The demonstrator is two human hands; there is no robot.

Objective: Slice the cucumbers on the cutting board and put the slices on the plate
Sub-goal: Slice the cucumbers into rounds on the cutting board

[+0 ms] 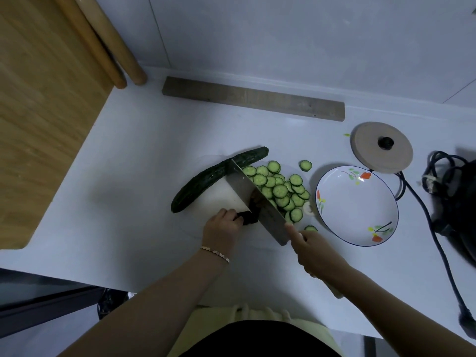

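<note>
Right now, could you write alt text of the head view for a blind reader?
A person's right hand holds a cleaver at a white cutting board, while the left hand grips a dark cucumber stub. Cucumber slices lie piled beside the blade, a whole cucumber lies left of it, and the flowered plate holds none.

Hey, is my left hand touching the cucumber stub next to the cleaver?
Touching. The head view shows the left hand gripping the dark cucumber stub beside the cleaver.
</note>
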